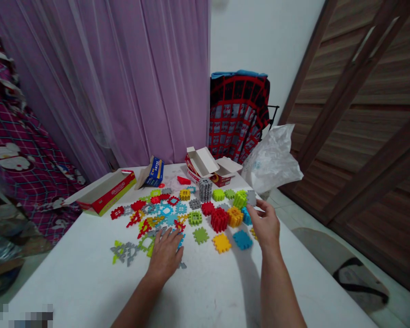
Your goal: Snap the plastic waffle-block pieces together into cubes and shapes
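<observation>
My right hand (266,223) pinches a grey square interlocking tile (251,197) at the right side of the table, beside a green stack (240,199) and above blue tiles (246,216). My left hand (166,255) rests flat with fingers apart over loose pieces, partly hiding them. Near its fingertips lie a red piece (180,225) and a grey triangular piece (128,252) farther left. Between the hands sit a red stack (220,220), a yellow stack (235,217), a flat green tile (201,235), a yellow tile (222,243) and a blue tile (242,239).
On the white table (205,291), a tall grey stack (205,190) stands behind the others. Along the back are an opened red box (205,166), a blue box (153,172) and a red-green box (112,193). A white plastic bag (273,157) is at the right edge.
</observation>
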Action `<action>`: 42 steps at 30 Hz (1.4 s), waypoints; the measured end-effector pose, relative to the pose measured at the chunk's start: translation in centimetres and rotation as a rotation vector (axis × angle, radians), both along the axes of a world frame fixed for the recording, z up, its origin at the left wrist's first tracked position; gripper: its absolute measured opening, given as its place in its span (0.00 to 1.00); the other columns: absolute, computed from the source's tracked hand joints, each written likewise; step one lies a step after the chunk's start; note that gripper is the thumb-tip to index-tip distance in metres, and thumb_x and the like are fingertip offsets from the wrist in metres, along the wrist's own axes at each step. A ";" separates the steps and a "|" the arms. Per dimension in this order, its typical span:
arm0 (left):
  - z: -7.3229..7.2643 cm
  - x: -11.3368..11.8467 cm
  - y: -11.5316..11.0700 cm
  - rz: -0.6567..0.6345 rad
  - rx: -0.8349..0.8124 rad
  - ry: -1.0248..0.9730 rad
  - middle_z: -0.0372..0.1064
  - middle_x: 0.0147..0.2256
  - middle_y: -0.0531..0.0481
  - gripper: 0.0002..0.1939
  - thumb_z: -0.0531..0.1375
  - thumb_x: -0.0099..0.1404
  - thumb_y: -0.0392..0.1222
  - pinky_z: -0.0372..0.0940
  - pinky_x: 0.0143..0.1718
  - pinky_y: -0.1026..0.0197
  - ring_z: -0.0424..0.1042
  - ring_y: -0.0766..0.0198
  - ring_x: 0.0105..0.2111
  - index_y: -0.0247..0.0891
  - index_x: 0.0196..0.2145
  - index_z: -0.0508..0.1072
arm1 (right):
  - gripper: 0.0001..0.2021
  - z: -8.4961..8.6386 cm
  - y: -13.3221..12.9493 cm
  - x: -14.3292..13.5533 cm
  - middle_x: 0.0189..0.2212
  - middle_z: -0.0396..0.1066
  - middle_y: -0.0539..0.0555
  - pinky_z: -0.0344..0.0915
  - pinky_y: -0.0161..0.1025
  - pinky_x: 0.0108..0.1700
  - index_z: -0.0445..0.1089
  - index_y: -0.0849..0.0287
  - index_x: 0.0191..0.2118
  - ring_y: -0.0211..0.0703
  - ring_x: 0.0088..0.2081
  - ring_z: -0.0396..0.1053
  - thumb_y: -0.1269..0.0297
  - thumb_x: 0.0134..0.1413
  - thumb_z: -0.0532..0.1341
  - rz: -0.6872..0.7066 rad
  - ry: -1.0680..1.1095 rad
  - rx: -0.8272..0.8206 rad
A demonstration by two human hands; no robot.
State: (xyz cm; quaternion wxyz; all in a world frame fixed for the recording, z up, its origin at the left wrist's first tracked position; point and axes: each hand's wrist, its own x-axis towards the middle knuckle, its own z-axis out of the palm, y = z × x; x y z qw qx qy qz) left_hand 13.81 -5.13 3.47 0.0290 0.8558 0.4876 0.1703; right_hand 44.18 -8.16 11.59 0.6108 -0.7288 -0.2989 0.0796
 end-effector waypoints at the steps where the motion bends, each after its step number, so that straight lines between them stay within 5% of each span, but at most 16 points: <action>1: -0.3 -0.2 -0.1 0.008 0.008 -0.010 0.71 0.56 0.45 0.18 0.55 0.65 0.39 0.48 0.63 0.36 0.64 0.46 0.59 0.43 0.51 0.75 | 0.30 0.0 -0.1 0.1 0.38 0.76 0.59 0.66 0.42 0.35 0.72 0.61 0.43 0.47 0.33 0.71 0.44 0.37 0.63 -0.004 -0.015 -0.016; 8: -2.6 -1.1 -0.9 -0.025 0.184 -0.084 0.71 0.56 0.46 0.16 0.55 0.67 0.43 0.55 0.61 0.38 0.67 0.49 0.58 0.45 0.51 0.75 | 0.29 -1.2 0.1 0.2 0.38 0.76 0.57 0.65 0.42 0.37 0.71 0.59 0.44 0.49 0.36 0.72 0.41 0.41 0.62 0.042 -0.090 -0.091; 13: -2.7 -1.4 -1.4 -0.058 0.192 -0.093 0.75 0.52 0.48 0.14 0.55 0.67 0.43 0.56 0.61 0.39 0.68 0.52 0.56 0.46 0.47 0.76 | 0.28 -1.2 -0.2 -0.8 0.36 0.76 0.57 0.65 0.42 0.38 0.71 0.59 0.42 0.49 0.36 0.72 0.40 0.42 0.61 0.078 -0.149 -0.099; 21: -2.1 -2.3 -1.8 -0.012 0.207 -0.074 0.75 0.51 0.48 0.12 0.55 0.67 0.41 0.53 0.61 0.39 0.68 0.50 0.56 0.45 0.45 0.76 | 0.17 -4.2 -1.4 -9.6 0.37 0.76 0.54 0.65 0.39 0.39 0.70 0.56 0.42 0.45 0.35 0.73 0.51 0.51 0.61 0.417 -0.464 -0.161; 28: -1.6 -4.4 -2.0 0.020 0.215 -0.044 0.75 0.51 0.48 0.12 0.54 0.68 0.41 0.54 0.60 0.38 0.69 0.50 0.55 0.45 0.44 0.76 | 0.11 -6.5 -1.3 -14.9 0.33 0.74 0.53 0.62 0.38 0.40 0.69 0.56 0.37 0.47 0.38 0.72 0.60 0.49 0.66 0.467 -0.816 -0.288; 34: -1.6 -5.1 -2.1 0.051 0.208 -0.054 0.73 0.54 0.46 0.12 0.55 0.68 0.44 0.51 0.62 0.38 0.66 0.50 0.57 0.44 0.43 0.76 | 0.09 -7.1 -0.9 -15.1 0.31 0.73 0.53 0.60 0.39 0.38 0.69 0.56 0.36 0.47 0.37 0.70 0.59 0.51 0.65 0.415 -0.888 -0.289; 42: -0.1 -0.9 1.2 -0.116 0.060 0.063 0.59 0.64 0.45 0.25 0.56 0.67 0.53 0.44 0.65 0.36 0.55 0.49 0.65 0.46 0.59 0.67 | 0.11 -7.4 -0.4 -14.1 0.34 0.74 0.55 0.62 0.38 0.40 0.69 0.58 0.40 0.46 0.38 0.71 0.56 0.57 0.60 0.367 -0.821 -0.117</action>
